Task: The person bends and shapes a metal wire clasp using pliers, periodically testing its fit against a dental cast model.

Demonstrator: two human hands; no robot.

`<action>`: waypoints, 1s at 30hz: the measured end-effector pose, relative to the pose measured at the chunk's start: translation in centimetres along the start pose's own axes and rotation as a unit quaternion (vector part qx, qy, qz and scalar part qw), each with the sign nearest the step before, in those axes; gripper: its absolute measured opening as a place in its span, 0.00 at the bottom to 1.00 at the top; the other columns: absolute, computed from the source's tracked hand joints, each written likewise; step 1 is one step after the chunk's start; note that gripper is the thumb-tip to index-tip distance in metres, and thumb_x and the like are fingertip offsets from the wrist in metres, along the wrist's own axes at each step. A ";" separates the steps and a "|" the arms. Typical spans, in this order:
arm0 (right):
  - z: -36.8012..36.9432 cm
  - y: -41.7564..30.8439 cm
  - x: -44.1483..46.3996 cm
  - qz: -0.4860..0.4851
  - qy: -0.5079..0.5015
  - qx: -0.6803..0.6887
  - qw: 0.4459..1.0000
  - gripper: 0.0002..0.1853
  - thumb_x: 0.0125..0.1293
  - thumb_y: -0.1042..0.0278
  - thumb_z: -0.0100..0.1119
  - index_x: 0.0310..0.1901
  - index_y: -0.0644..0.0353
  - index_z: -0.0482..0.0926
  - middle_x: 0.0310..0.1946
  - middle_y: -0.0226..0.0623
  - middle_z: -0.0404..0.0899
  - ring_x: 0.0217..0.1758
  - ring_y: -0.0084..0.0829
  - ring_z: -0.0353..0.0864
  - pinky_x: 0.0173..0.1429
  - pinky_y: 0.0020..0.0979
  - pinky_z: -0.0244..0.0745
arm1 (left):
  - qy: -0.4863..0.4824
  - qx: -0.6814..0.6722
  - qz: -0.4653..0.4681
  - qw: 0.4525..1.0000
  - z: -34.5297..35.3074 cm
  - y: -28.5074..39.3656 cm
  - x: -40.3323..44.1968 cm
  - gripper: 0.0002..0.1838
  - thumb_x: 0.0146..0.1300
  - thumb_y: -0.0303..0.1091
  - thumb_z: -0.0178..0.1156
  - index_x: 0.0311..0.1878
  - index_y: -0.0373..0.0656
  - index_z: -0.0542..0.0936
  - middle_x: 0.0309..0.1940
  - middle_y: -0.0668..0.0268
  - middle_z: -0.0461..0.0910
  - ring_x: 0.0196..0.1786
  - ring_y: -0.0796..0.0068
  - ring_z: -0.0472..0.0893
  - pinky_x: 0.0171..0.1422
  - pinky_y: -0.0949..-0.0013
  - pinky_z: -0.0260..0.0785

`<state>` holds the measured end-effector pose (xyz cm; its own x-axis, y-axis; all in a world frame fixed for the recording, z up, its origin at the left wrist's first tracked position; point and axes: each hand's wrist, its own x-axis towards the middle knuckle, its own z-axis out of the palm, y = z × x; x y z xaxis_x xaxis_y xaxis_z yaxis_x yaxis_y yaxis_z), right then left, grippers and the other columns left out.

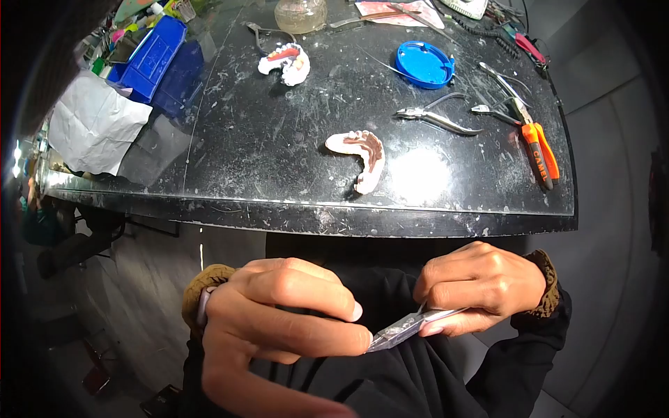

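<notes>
Low in the view, in front of the table edge, my right hand (481, 285) grips a small clear plastic packet (398, 331) between thumb and fingers. Something small and shiny shows through the plastic, too small to name. My left hand (286, 306) has its fingers bent, with a fingertip at the packet's left end; one digit stretches away at the bottom edge. The underside of this grip is hidden. Beyond the hands, a dental cast (369, 157) with brownish-red material along its inner curve lies on the black table (272, 174).
A second cast (289, 64) lies further back. Pliers (439, 120), orange-handled pliers (536, 150) and a round blue case (424, 64) are at the right. A glass jar (301, 15) stands behind. At left are crumpled paper (97, 122) and a blue bin (150, 59).
</notes>
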<state>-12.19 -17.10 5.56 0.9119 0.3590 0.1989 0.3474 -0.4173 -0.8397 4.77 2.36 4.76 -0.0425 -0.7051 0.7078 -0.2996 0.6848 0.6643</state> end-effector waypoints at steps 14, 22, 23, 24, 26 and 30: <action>1.9 1.2 0.3 -0.044 0.089 -0.068 0.993 0.11 0.59 0.62 0.65 0.31 0.61 0.76 0.37 0.36 0.76 0.36 0.33 0.75 0.41 0.31 0.69 | 0.196 -0.139 -0.083 0.967 2.0 -0.9 -2.1 0.24 0.61 0.31 0.57 0.59 0.57 0.63 0.27 0.56 0.82 0.34 0.63 0.76 0.36 0.68 0.73; 1.1 0.5 0.3 -0.035 0.084 -0.128 0.988 0.13 0.59 0.61 0.66 0.27 0.59 0.73 0.29 0.33 0.72 0.28 0.30 0.72 0.31 0.31 0.67 | 0.143 -0.088 -0.081 0.982 1.5 0.2 -1.5 0.23 0.55 0.30 0.63 0.54 0.54 0.70 0.28 0.60 0.82 0.33 0.67 0.76 0.35 0.71 0.74; 1.2 0.6 0.2 -0.034 0.080 -0.116 0.989 0.13 0.59 0.61 0.65 0.27 0.59 0.73 0.28 0.33 0.70 0.27 0.31 0.71 0.30 0.31 0.66 | 0.127 -0.076 -0.075 0.986 1.3 0.3 -1.3 0.22 0.55 0.30 0.64 0.53 0.54 0.71 0.28 0.61 0.81 0.33 0.68 0.76 0.35 0.72 0.74; 1.4 0.9 0.1 -0.033 0.076 -0.104 0.991 0.13 0.59 0.61 0.65 0.27 0.60 0.72 0.26 0.33 0.69 0.26 0.31 0.71 0.28 0.31 0.66 | 0.111 -0.063 -0.070 0.989 1.2 0.3 -1.2 0.22 0.54 0.30 0.65 0.53 0.53 0.72 0.28 0.61 0.81 0.33 0.68 0.76 0.35 0.72 0.74; 1.5 1.1 -0.1 -0.033 0.071 -0.086 0.993 0.13 0.59 0.62 0.65 0.27 0.60 0.72 0.24 0.33 0.67 0.24 0.31 0.70 0.25 0.31 0.66 | 0.084 -0.041 -0.060 0.994 1.2 0.3 -0.9 0.22 0.53 0.30 0.67 0.52 0.53 0.73 0.28 0.63 0.81 0.32 0.70 0.76 0.34 0.73 0.74; 1.5 1.3 -0.2 -0.039 0.060 -0.050 0.996 0.13 0.61 0.63 0.64 0.26 0.61 0.72 0.21 0.33 0.64 0.21 0.31 0.69 0.21 0.32 0.66 | 0.050 0.010 -0.073 0.996 1.5 -0.1 -0.4 0.22 0.50 0.30 0.70 0.49 0.51 0.77 0.28 0.65 0.81 0.32 0.72 0.76 0.34 0.75 0.74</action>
<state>-12.25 -16.44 3.63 0.8988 0.2938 0.3253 0.4326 -0.4747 -0.7665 3.39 2.32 4.10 0.0981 -0.7738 0.6257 -0.3149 0.5723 0.7572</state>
